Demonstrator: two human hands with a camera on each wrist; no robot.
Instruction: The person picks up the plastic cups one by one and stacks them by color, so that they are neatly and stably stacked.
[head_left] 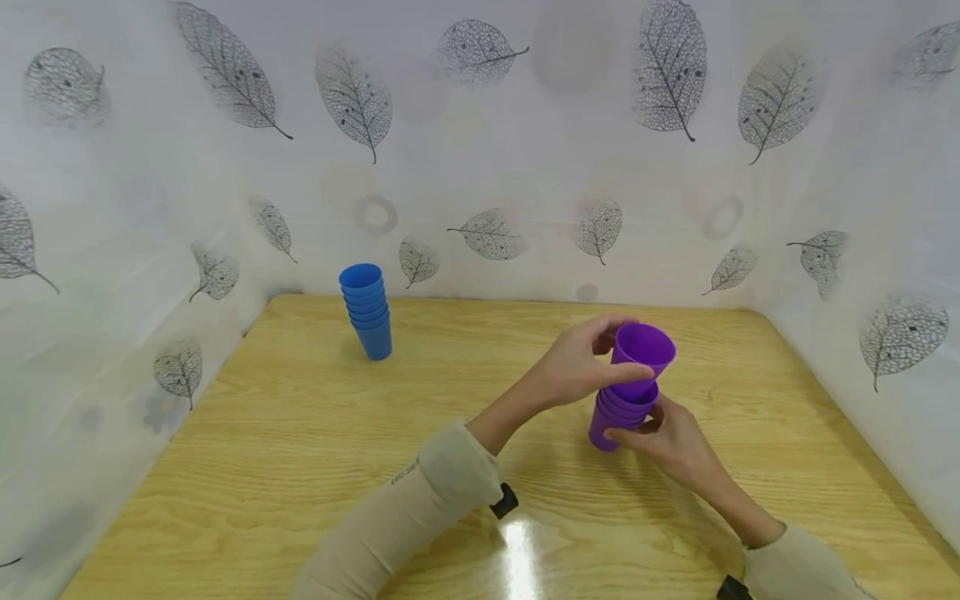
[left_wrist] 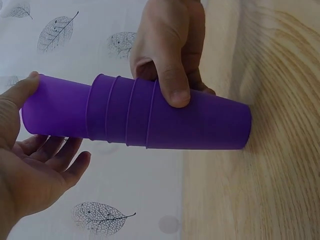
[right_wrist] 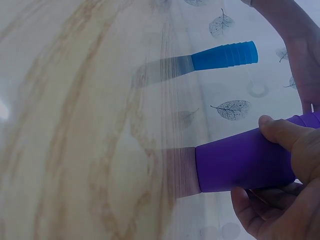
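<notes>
A stack of purple cups (head_left: 617, 417) stands on the table toward the right. My right hand (head_left: 671, 437) grips the stack low on its side, thumb across the front, as the left wrist view also shows. Above it my left hand (head_left: 581, 362) holds the top purple cup (head_left: 643, 348) by its rim, thumb on the near side and fingers behind. That cup sits well higher than the others, its lower part still inside the stack (left_wrist: 200, 120). In the right wrist view the base of the stack (right_wrist: 240, 162) meets the tabletop.
A nested stack of blue cups (head_left: 367, 312) stands upright at the back left of the wooden table (head_left: 315, 467). Behind and beside the table hangs a white sheet (head_left: 480, 150) printed with grey leaves. Both sleeves have a dark device near the cuff.
</notes>
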